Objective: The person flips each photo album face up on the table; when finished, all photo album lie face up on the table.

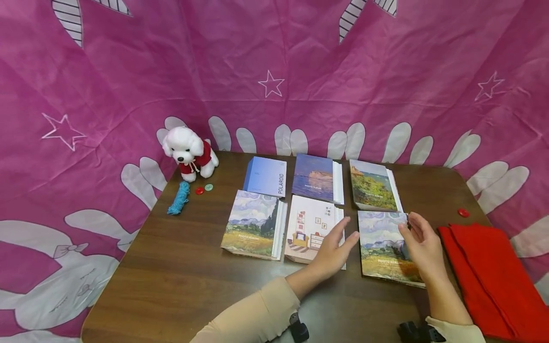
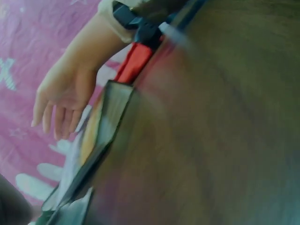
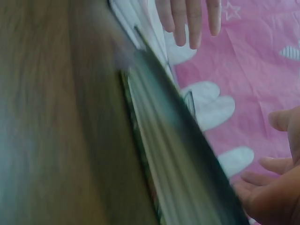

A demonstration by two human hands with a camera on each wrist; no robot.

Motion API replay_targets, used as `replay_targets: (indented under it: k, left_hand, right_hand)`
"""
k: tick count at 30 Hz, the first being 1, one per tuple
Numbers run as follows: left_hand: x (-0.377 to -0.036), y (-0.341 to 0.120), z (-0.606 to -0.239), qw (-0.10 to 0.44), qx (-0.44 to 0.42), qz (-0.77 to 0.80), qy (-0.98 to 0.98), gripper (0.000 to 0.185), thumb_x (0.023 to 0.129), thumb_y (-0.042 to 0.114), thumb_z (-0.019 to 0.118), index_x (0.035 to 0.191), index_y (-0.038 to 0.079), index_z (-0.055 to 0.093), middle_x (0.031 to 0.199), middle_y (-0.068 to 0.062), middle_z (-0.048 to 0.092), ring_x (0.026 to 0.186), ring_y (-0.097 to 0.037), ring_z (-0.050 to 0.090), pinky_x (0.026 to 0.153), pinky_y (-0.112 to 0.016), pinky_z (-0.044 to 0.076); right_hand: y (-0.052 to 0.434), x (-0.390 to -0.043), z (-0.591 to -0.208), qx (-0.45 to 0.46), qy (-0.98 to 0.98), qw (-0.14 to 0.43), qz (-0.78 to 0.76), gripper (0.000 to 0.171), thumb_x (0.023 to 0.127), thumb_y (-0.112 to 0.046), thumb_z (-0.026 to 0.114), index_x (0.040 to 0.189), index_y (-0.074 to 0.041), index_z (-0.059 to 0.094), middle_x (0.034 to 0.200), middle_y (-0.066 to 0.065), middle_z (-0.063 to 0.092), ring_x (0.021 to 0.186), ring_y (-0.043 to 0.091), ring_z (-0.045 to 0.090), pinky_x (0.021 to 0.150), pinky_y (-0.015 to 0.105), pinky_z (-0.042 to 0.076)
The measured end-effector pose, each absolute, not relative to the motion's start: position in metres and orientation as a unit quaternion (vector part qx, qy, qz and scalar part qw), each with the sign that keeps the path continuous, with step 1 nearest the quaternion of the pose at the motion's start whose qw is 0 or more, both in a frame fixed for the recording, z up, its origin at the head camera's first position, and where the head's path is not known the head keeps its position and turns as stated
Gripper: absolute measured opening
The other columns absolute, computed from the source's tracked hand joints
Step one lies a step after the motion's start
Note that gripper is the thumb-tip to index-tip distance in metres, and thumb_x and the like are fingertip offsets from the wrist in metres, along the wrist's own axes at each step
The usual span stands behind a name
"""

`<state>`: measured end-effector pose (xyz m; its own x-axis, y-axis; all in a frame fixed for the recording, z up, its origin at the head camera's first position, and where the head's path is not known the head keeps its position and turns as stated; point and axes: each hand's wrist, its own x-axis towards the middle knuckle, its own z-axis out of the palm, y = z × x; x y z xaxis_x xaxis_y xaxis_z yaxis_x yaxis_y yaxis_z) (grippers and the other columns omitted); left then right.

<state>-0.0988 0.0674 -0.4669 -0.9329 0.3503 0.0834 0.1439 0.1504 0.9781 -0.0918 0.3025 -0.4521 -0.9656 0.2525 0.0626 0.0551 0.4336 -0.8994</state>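
My left hand hovers with extended fingers over the right side of a white photo album with a furniture drawing. Near the right edge of a landscape-painting photo album is my right hand, its fingers loosely bent. In the right wrist view, the fingers of that right hand look spread and apart from the album's page edges. The left wrist view also has the right hand above the album, holding nothing. Whether a fingertip touches the cover is unclear.
Around these lie a matching landscape album, a blue Polaroid album, a sea-cliff album and a green-hillside album. A plush dog, blue yarn, red button and red cloth flank them.
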Motion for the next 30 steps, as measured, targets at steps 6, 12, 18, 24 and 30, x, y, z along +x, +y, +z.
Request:
replay_targets:
  k: [6, 12, 18, 24, 30]
  left_hand:
    - [-0.096, 0.096, -0.475, 0.102, 0.155, 0.63, 0.754, 0.061, 0.107, 0.042, 0.045, 0.156, 0.006, 0.037, 0.163, -0.011, 0.033, 0.147, -0.021, 0.034, 0.116, -0.029, 0.035]
    - [-0.087, 0.111, -0.479, 0.125, 0.149, 0.593, 0.782, 0.062, 0.106, 0.047, 0.046, 0.155, 0.01, 0.041, 0.162, -0.006, 0.035, 0.147, -0.02, 0.034, 0.118, -0.035, 0.032]
    - [-0.081, 0.112, -0.479, 0.146, 0.141, 0.573, 0.794, 0.066, 0.104, 0.049, 0.048, 0.156, 0.009, 0.04, 0.165, -0.009, 0.027, 0.149, -0.023, 0.031, 0.119, -0.039, 0.031]
    - [-0.078, 0.114, -0.481, 0.175, 0.147, 0.542, 0.808, 0.076, 0.102, 0.055, 0.048, 0.158, 0.006, 0.032, 0.168, -0.008, 0.017, 0.149, -0.025, 0.03, 0.118, -0.038, 0.033]
    - [-0.074, 0.118, -0.481, 0.184, 0.151, 0.537, 0.81, 0.077, 0.101, 0.054, 0.052, 0.159, 0.007, 0.031, 0.168, -0.006, 0.014, 0.149, -0.026, 0.029, 0.119, -0.039, 0.032]
  right_hand:
    - [0.321, -0.09, -0.455, -0.123, -0.852, 0.074, 0.503, 0.068, 0.104, -0.035, 0.056, 0.156, 0.0, 0.031, 0.157, 0.027, 0.035, 0.142, 0.046, 0.036, 0.094, -0.002, 0.032]
    - [0.333, -0.089, -0.463, -0.154, -0.855, -0.001, 0.496, 0.078, 0.104, -0.044, 0.052, 0.159, 0.001, 0.021, 0.16, 0.03, 0.025, 0.145, 0.048, 0.028, 0.119, 0.046, 0.03]
    - [0.333, -0.087, -0.468, -0.162, -0.837, -0.043, 0.521, 0.081, 0.104, -0.048, 0.049, 0.16, 0.002, 0.017, 0.163, 0.031, 0.017, 0.147, 0.049, 0.02, 0.117, 0.064, 0.021]
    - [0.337, -0.085, -0.47, -0.168, -0.805, -0.036, 0.568, 0.077, 0.104, -0.05, 0.047, 0.159, 0.0, 0.025, 0.158, 0.016, 0.034, 0.141, 0.031, 0.033, 0.117, 0.04, 0.031]
    - [0.353, -0.08, -0.479, -0.112, -0.655, -0.015, 0.747, 0.027, 0.107, -0.028, 0.05, 0.127, -0.029, 0.068, 0.105, -0.018, 0.066, 0.094, 0.001, 0.061, 0.076, 0.018, 0.053]
